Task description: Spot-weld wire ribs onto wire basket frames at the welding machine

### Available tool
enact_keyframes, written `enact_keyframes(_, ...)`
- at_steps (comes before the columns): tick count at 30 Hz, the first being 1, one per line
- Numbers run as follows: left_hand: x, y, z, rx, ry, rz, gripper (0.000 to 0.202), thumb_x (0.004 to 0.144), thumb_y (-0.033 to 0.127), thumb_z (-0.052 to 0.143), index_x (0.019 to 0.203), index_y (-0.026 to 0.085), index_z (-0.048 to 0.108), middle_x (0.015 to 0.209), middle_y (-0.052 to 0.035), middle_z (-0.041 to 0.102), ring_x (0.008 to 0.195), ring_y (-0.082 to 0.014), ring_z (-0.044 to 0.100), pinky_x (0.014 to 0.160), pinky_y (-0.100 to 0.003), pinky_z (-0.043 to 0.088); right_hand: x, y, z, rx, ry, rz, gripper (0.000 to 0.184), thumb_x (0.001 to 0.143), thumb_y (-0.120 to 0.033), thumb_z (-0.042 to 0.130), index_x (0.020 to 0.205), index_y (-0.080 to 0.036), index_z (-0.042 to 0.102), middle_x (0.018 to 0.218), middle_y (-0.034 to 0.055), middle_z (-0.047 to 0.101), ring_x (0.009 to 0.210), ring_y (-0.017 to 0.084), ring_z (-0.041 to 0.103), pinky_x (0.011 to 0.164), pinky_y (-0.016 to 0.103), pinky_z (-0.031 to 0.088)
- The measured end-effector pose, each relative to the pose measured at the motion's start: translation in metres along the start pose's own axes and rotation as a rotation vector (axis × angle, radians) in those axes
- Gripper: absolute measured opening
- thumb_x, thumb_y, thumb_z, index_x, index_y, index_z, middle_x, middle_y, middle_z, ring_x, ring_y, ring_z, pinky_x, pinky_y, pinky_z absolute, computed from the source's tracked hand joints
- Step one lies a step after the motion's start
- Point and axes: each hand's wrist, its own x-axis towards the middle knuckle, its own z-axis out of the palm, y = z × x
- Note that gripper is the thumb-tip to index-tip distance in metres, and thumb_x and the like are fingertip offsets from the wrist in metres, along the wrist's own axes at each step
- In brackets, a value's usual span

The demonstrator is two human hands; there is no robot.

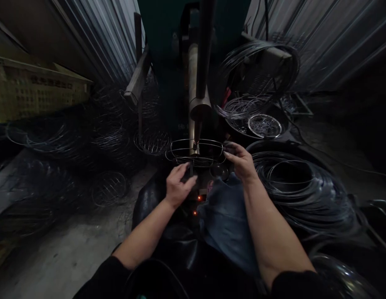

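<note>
A round wire frame with an upper and a lower ring sits around the tip of an upright metal rod. The rod comes down from the machine's thick arm onto a lower metal bar. My right hand pinches the frame's right side between thumb and fingers. My left hand is just below the frame's front, its fingers curled by a narrow dark piece; what it grips is hard to make out. Two small orange sparks glow below, left of the blue cloth on my lap.
At right lies a large wire coil; behind it stands a dark basin with a round dish of small metal pieces. Wire frames are piled at left, near a yellow crate. A wooden bar juts out left of the machine.
</note>
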Motion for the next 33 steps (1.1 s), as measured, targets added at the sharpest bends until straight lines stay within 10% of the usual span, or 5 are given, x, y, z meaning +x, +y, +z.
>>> enact_keyframes(7,-0.003,0.005,0.071,-0.479,0.067,-0.48,0.101,0.051,0.022,0.089,0.142,0.021,0.044,0.133,-0.0118,0.057,0.129,-0.0272,0.049,0.11,-0.042,0.036,-0.045,-0.009,0.0,0.079,0.15,0.002,0.032,0.05,-0.029,0.086,0.074,-0.02,0.067,0.071,-0.0014,0.069,0.067,0.016,0.065,0.071,0.033,0.053)
enact_keyframes(16,0.007,0.013,0.054,-1.012,0.171,-0.797,0.084,0.048,0.011,0.085,0.126,0.022,0.058,0.088,0.0015,0.066,0.08,-0.0111,0.062,0.083,-0.029,0.05,-0.089,-0.053,0.045,-0.319,0.116,-0.324,0.004,0.078,-0.024,0.07,0.077,-0.021,0.072,0.082,0.0041,0.07,0.078,0.018,0.065,0.075,0.034,0.054)
enact_keyframes(33,0.024,0.005,0.045,-1.135,0.148,-0.899,0.061,0.049,0.016,0.084,0.107,0.022,0.064,0.081,0.0034,0.063,0.071,-0.0097,0.06,0.069,-0.025,0.046,-0.055,-0.055,0.074,-0.354,0.155,-0.327,0.006,0.073,-0.023,0.072,0.07,-0.019,0.071,0.077,0.0034,0.069,0.074,0.018,0.064,0.073,0.033,0.052)
